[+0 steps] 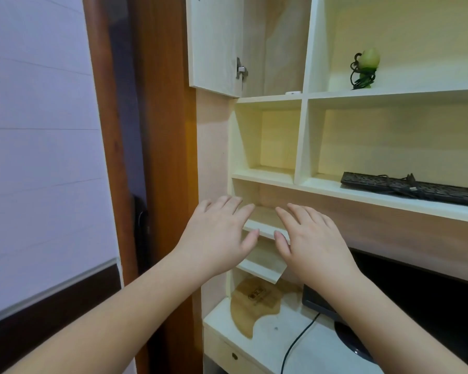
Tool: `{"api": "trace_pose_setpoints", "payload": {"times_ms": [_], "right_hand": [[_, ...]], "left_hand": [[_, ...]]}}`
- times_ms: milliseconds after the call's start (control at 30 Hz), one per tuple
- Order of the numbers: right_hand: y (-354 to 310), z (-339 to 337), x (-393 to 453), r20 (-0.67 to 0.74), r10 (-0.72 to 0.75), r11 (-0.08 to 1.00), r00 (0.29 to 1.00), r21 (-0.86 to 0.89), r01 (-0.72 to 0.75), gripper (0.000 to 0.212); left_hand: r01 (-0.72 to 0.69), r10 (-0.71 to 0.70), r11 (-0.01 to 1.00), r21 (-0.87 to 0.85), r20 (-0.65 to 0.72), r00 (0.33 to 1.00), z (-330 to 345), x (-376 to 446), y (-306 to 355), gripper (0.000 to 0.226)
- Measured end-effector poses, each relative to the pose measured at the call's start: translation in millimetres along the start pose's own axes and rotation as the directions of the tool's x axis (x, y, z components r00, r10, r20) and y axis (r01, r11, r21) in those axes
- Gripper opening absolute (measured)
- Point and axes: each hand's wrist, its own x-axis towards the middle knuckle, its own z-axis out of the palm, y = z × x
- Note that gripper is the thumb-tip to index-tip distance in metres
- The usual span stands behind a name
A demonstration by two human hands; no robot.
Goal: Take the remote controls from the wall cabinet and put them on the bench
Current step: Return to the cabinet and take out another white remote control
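Head view. Both hands raised in front of the shelving, backs toward the camera, side by side but apart. Left hand: fingers straight and slightly spread, holding nothing. Right hand: same, fingers extended, holding nothing. Neither hand touches any object that can be made out; both hover in front of small stepped shelves at the left end of the unit.

Wall cabinet at upper centre, its door swung open to the left, metal hinge visible on the door's inner edge. On the cabinet floor, at the front lip near the right divider, lies a small white flat object, possibly a remote control; too small to confirm.

Open compartment to the right of the cabinet: green ornament with dark cord. Shelf below, right: black keyboard lying flat with its cable on top.

Tabletop at lower centre, pale, with a brown wooden board at its far left corner, leaning or lying, cannot tell which. Black monitor at right; black cable runs across the tabletop toward the near edge.

Brown door frame left of the shelving.
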Motion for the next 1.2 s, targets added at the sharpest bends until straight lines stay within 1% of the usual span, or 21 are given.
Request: {"api": "trace_pose_setpoints", "payload": {"times_ms": [167, 233, 500, 600, 700, 867, 967, 1200], "right_hand": [[-13.4, 17.9, 40.1, -0.022, 0.005, 1.000, 1.000, -0.031, -0.006, 0.048], [-22.8, 22.1, 56.6, -0.030, 0.007, 0.998, 1.000, -0.055, -0.009, 0.049], [-61.1, 34.8, 116.2, -0.086, 0.100, 0.979, 0.991, -0.172, -0.113, 0.045], [-61.8, 37.0, 131.4, -0.081, 0.128, 0.976, 0.988, -0.166, -0.140, 0.047], [-55.9, 38.4, 143.9, -0.109, 0.165, 0.964, 0.980, -0.190, -0.184, 0.046], [-43.7, 35.0, 164.4, -0.096, 0.205, 0.953, 0.974, -0.209, -0.221, 0.050], [-27.6, 25.5, 182.6, -0.102, 0.191, 0.954, 0.976, -0.217, -0.209, 0.051], [18.8, 3.8, 224.9, -0.148, 0.147, 0.951, 0.978, -0.252, -0.181, 0.053]], "left_hand": [[-0.033, 0.032, 0.999, -0.025, -0.022, 0.999, 20.2, 30.9, -35.5, 0.058], [-0.059, 0.058, 0.997, -0.047, -0.028, 0.998, 27.6, 43.1, -52.0, 0.058], [-0.149, 0.139, 0.980, -0.128, -0.090, 0.986, 47.0, 91.6, -115.8, 0.056], [-0.164, 0.147, 0.968, -0.189, -0.099, 0.984, 51.8, 110.5, -133.1, 0.056], [-0.172, 0.145, 0.957, -0.232, -0.132, 0.981, 54.2, 126.6, -146.8, 0.056], [-0.225, 0.186, 0.944, -0.240, -0.173, 0.967, 54.4, 156.6, -143.3, 0.056], [-0.244, 0.200, 0.938, -0.247, -0.191, 0.961, 51.4, 186.6, -135.6, 0.055], [-0.269, 0.218, 0.944, -0.190, -0.251, 0.943, 48.1, 256.5, -116.3, 0.055]]}}
